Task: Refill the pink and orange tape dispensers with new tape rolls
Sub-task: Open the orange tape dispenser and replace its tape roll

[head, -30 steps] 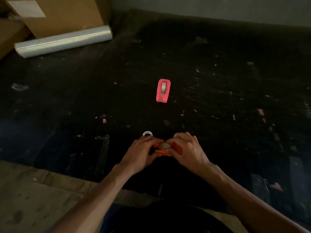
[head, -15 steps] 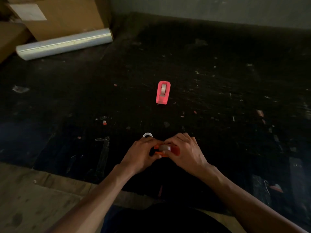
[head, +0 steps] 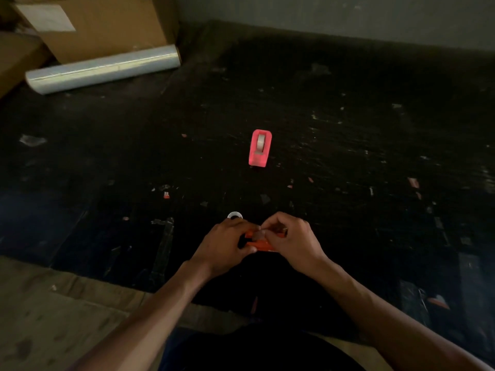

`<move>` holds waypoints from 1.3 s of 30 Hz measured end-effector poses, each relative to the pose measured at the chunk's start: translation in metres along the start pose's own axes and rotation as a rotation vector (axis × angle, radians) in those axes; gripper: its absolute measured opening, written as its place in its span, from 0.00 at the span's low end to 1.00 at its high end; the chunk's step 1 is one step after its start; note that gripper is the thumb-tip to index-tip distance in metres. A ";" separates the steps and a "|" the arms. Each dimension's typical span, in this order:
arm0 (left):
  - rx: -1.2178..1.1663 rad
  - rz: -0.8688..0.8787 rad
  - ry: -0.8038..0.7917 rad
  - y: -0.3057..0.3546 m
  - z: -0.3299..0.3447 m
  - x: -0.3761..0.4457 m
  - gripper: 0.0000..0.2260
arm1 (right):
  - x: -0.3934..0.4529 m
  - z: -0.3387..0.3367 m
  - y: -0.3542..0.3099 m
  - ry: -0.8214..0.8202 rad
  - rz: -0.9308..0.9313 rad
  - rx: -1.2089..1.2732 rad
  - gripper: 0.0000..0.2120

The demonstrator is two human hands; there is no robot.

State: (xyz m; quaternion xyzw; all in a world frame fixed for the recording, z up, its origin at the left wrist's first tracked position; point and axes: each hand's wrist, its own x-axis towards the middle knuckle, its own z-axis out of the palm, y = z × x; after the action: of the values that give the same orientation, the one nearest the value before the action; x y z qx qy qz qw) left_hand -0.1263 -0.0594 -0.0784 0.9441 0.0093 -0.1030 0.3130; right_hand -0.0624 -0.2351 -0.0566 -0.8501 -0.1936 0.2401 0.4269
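The pink tape dispenser [head: 259, 148] stands alone on the dark floor, farther out, with a roll of tape seated in it. Close to me, both hands grip the orange tape dispenser [head: 259, 245]. My left hand [head: 224, 246] clasps its left end. My right hand [head: 290, 241] covers its right end, fingertips pinching at a pale tape roll [head: 258, 234] in the dispenser's middle. Most of the orange body is hidden by my fingers. A small white tape ring [head: 235, 216] lies on the floor just beyond my left knuckles.
A long roll of clear stretch film [head: 103, 68] lies at the back left against cardboard boxes [head: 107, 25]. Brown cardboard sheet [head: 53, 311] covers the floor at near left. Scraps of tape and paper litter the black floor. A grey wall runs along the back.
My right fingers have curled up higher over the tape roll in the orange dispenser. Both hands stay at the same spot; the pink dispenser has not moved.
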 end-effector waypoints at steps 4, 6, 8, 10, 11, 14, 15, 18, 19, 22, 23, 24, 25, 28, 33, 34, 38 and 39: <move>-0.015 0.005 -0.019 -0.001 -0.001 0.000 0.19 | -0.001 0.002 -0.004 -0.010 -0.015 -0.018 0.05; -0.022 0.006 -0.007 -0.002 0.000 0.001 0.17 | -0.003 0.003 -0.006 -0.001 -0.088 -0.057 0.05; -0.020 0.004 0.003 -0.002 0.001 0.001 0.16 | -0.005 0.005 -0.006 0.005 -0.182 -0.181 0.08; -0.010 0.006 0.006 -0.002 0.001 0.002 0.16 | -0.007 0.007 -0.004 -0.001 -0.251 -0.311 0.10; -0.007 0.005 0.003 -0.002 0.000 0.002 0.16 | -0.007 0.007 -0.002 -0.006 -0.276 -0.353 0.11; -0.015 -0.005 0.000 -0.002 0.000 0.002 0.18 | -0.007 0.007 0.004 -0.005 -0.317 -0.428 0.11; -0.016 -0.010 0.003 -0.003 0.001 0.003 0.19 | -0.007 0.006 0.005 -0.008 -0.327 -0.449 0.11; -0.008 -0.022 -0.002 -0.004 0.001 0.004 0.21 | -0.009 0.003 0.009 -0.002 -0.373 -0.490 0.11; -0.005 -0.028 -0.008 -0.004 0.001 0.004 0.22 | -0.008 0.003 0.010 -0.005 -0.375 -0.509 0.11; 0.018 -0.034 -0.025 -0.004 0.000 0.005 0.22 | -0.008 0.000 0.011 -0.015 -0.373 -0.525 0.13; 0.025 -0.032 -0.034 -0.004 -0.001 0.006 0.22 | -0.007 -0.001 0.011 -0.025 -0.383 -0.516 0.12; 0.027 -0.033 -0.048 -0.004 -0.001 0.006 0.22 | -0.005 -0.003 0.011 -0.037 -0.405 -0.524 0.10; 0.024 -0.034 -0.061 -0.005 -0.002 0.007 0.23 | -0.003 -0.004 0.011 -0.050 -0.427 -0.540 0.09; 0.008 -0.036 -0.070 -0.008 -0.005 0.006 0.23 | -0.002 -0.011 0.011 -0.071 -0.413 -0.559 0.15; -0.012 -0.076 -0.056 -0.016 -0.008 0.003 0.23 | -0.007 -0.023 0.027 0.000 -0.415 -0.463 0.17; -0.014 -0.074 -0.046 -0.017 -0.008 0.002 0.23 | -0.007 -0.026 0.033 0.008 -0.414 -0.451 0.16; -0.035 -0.040 -0.011 -0.019 -0.008 -0.001 0.22 | -0.011 -0.032 0.051 0.011 -0.432 -0.480 0.11; -0.037 -0.033 -0.004 -0.019 -0.008 -0.001 0.22 | -0.012 -0.032 0.054 0.016 -0.438 -0.501 0.12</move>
State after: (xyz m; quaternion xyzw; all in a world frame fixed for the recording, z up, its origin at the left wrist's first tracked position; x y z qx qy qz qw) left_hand -0.1275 -0.0396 -0.0834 0.9377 0.0261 -0.1097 0.3286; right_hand -0.0470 -0.2924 -0.0811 -0.8686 -0.4214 0.0810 0.2478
